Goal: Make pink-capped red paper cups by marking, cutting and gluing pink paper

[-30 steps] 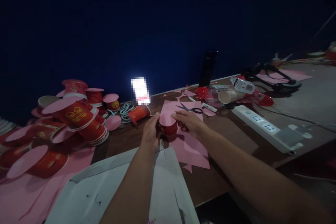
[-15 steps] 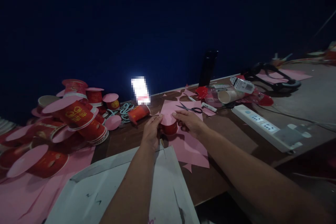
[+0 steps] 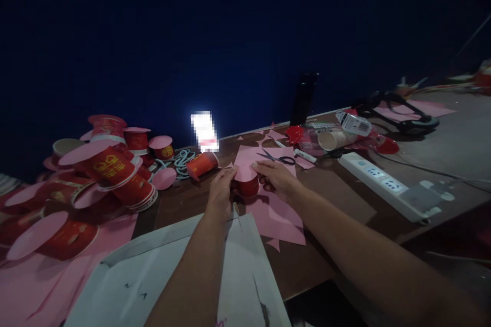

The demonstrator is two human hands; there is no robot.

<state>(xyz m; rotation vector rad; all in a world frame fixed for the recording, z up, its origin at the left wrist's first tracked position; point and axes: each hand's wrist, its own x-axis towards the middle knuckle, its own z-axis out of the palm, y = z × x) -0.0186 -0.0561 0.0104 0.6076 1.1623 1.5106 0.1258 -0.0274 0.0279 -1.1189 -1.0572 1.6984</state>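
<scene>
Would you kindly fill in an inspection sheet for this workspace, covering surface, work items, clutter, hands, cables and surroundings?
Surface: brown tabletop, partly covered by a pink sheet.
Work items: red cup with pink disc on top.
Clutter: scissors on the pink sheet; cup pile at left.
Hands: left hand and right hand hold the pink disc at opposite edges.
Cables: thin cable beside power strip; pale coiled cord.
Surroundings: dark blue backdrop beyond the tabletop.

A dark blue backdrop [image 3: 245, 36] rises behind the brown table [image 3: 326, 189].
</scene>
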